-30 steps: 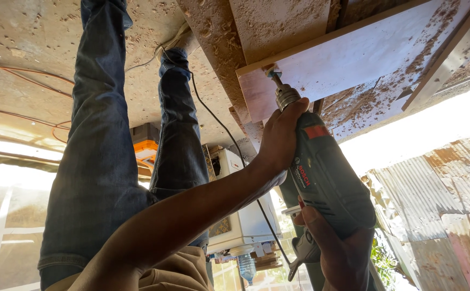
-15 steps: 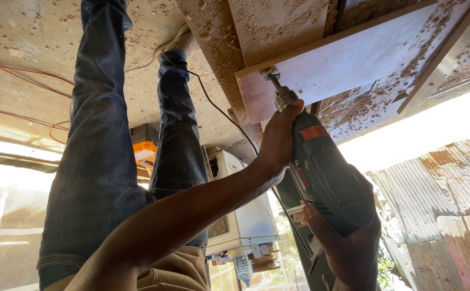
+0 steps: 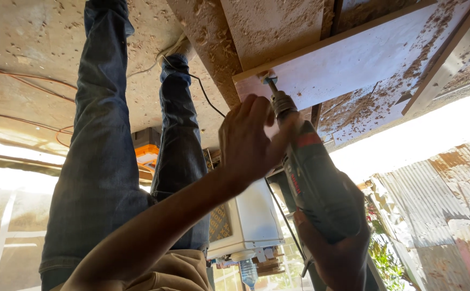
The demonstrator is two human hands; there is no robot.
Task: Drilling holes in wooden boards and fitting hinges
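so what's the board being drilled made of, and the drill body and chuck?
Board: looks like white-laminated particleboard, smooth pale face, tan edge, coarse sawdust scattered on it; core not certain. Electric drill body: dark green moulded plastic, matt, by its look. Chuck: grey metal, dull sheen. Left hand steadies the front, right hand grips the handle.

one head view, upside down, close over the drill [image 3: 321,188].

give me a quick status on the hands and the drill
Left hand on the front of the drill, right hand on its grip. Bit at the white board corner. Nothing in the way.
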